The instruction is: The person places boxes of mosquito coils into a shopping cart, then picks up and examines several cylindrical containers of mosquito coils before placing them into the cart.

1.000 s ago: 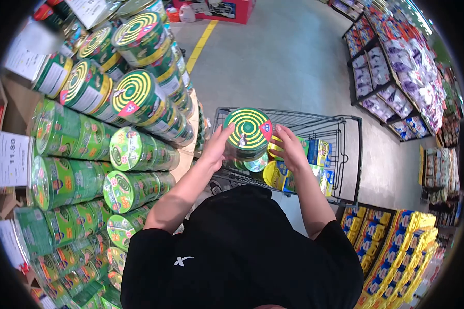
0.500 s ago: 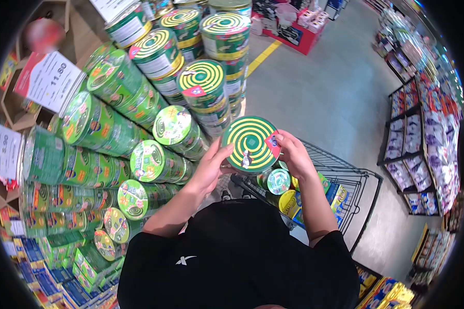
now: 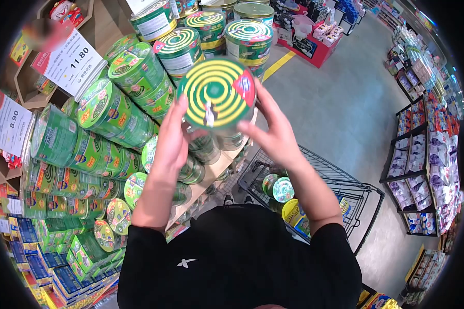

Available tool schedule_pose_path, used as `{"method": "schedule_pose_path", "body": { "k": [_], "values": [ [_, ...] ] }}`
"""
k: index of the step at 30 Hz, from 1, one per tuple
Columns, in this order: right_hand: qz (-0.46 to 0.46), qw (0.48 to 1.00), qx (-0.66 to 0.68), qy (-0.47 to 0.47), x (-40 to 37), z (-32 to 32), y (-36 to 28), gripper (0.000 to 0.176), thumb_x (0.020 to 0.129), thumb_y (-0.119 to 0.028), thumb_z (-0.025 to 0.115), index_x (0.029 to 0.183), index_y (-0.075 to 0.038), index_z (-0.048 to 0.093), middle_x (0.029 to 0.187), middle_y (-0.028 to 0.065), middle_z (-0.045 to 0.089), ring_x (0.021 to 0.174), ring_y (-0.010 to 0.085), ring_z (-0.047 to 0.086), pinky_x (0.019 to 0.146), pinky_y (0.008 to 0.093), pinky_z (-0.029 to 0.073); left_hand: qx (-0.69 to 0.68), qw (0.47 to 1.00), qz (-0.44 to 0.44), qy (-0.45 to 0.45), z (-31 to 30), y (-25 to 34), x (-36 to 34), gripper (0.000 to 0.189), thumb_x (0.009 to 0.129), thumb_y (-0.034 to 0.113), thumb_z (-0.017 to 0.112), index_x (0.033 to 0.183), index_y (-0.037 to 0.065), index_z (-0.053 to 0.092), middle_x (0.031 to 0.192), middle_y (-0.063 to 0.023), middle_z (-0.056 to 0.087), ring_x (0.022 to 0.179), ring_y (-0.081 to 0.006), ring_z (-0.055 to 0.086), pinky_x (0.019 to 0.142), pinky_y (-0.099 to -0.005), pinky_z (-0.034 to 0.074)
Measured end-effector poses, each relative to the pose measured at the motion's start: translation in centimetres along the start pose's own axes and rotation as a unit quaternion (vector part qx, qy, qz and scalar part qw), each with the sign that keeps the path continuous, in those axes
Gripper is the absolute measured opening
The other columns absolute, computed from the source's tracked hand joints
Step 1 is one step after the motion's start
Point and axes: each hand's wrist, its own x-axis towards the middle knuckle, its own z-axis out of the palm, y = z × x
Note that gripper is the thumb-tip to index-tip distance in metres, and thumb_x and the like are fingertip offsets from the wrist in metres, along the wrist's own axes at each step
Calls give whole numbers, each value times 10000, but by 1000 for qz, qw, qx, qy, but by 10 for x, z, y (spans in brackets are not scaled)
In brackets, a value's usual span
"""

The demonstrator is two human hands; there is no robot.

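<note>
Both hands hold a round mosquito coil tin (image 3: pixel 216 92) up over the stacked display, its green lid with a yellow spiral and a red patch facing me. My left hand (image 3: pixel 174 134) is closed on the tin's left side, and my right hand (image 3: pixel 273 129) grips the right side with its thumb near the lower rim. Motion blurs the tin a little. Beyond it stand similar green and yellow tins (image 3: pixel 248 44) in stacks. Clear tubs of green coil packs (image 3: pixel 103 108) lie in stacked rows to the left.
A shopping cart (image 3: pixel 355 193) stands at the right, carrying green tubs (image 3: pixel 282 189) and a yellow container (image 3: pixel 292 211). Price signs (image 3: pixel 72 62) are fixed at the left. Shelves of bagged goods (image 3: pixel 410 159) line the far right, past the grey floor (image 3: pixel 325 108). A red display box (image 3: pixel 314 46) sits farther back.
Both hands have raised the tin and carried it forward and left, over the stacked tins. The view has shifted slightly, and the cart now shows less hidden by my right arm.
</note>
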Motion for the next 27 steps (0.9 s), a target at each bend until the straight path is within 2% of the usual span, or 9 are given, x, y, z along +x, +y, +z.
{"method": "schedule_pose_path", "body": {
  "k": [2, 4, 6, 7, 10, 12, 18, 21, 27],
  "values": [
    [-4, 996, 92, 5, 33, -1, 18, 890, 886, -269, 767, 1523, 84, 255, 1512, 213, 422, 1402, 279, 408, 1155, 371, 317, 66, 997, 43, 24, 9, 14, 20, 546, 1027, 532, 453, 1404, 140, 508, 1324, -45, 601, 1110, -174, 601, 822, -370, 533],
    [-2, 974, 226, -28, 64, -4, 24, 841, 928, -200, 728, 1540, 72, 219, 1491, 129, 453, 1360, 187, 430, 1132, 336, 351, 116, 991, 69, 19, 15, 27, 43, 575, 1026, 562, 433, 1401, 134, 512, 1288, -33, 611, 1088, -183, 595, 868, -387, 502],
    [18, 954, 294, -54, 82, -9, 19, 809, 943, -178, 707, 1541, 67, 220, 1479, 105, 465, 1347, 172, 443, 1126, 328, 357, 142, 984, 109, 24, 20, 30, 67, 604, 1022, 580, 427, 1397, 114, 515, 1278, -34, 618, 1080, -180, 597, 901, -390, 475],
    [29, 956, 288, -53, 89, -10, 24, 798, 948, -171, 700, 1540, 67, 221, 1477, 102, 467, 1344, 166, 445, 1126, 325, 358, 139, 983, 123, 9, 12, 25, 85, 608, 1028, 572, 429, 1369, 82, 542, 1251, -38, 640, 1058, -171, 600, 941, -376, 435],
    [56, 960, 269, -46, 97, -7, 49, 748, 966, -162, 674, 1543, 42, 243, 1466, 83, 481, 1334, 150, 454, 1123, 314, 358, 95, 989, 109, 9, 10, 16, 103, 560, 1067, 440, 440, 1385, -17, 500, 1348, -95, 599, 1255, -159, 532, 1087, -308, 367],
    [66, 965, 253, -32, 98, -2, 61, 695, 984, -173, 650, 1552, -7, 284, 1451, 59, 500, 1322, 138, 464, 1119, 304, 354, 82, 991, 108, 21, 15, 13, 103, 543, 1075, 433, 419, 1356, -17, 536, 1304, -92, 628, 1201, -153, 565, 1056, -313, 397],
    [63, 965, 256, 7, 99, 3, 77, 715, 944, -141, 702, 1500, 82, 312, 1405, 116, 542, 1270, 161, 526, 1087, 321, 414, 72, 988, 133, 25, 7, -9, 123, 589, 1054, 511, 423, 1339, 20, 580, 1251, -69, 660, 1100, -142, 611, 968, -320, 450],
    [58, 961, 270, 26, 101, 6, 81, 693, 941, -154, 708, 1483, 84, 348, 1394, 117, 550, 1263, 170, 535, 1081, 325, 419, 88, 986, 135, 41, 9, -12, 123, 592, 1056, 496, 431, 1348, 1, 571, 1255, -81, 658, 1143, -155, 599, 1004, -323, 435],
    [70, 977, 186, 74, 100, 9, 102, 701, 909, -268, 753, 1443, 63, 442, 1362, 128, 572, 1257, 182, 543, 1056, 330, 435, 103, 972, 195, 85, 0, -24, 132, 709, 1032, 472, 516, 1466, -70, 376, 1387, -155, 551, 1241, -182, 529, 1045, -315, 399]
  ]
}}
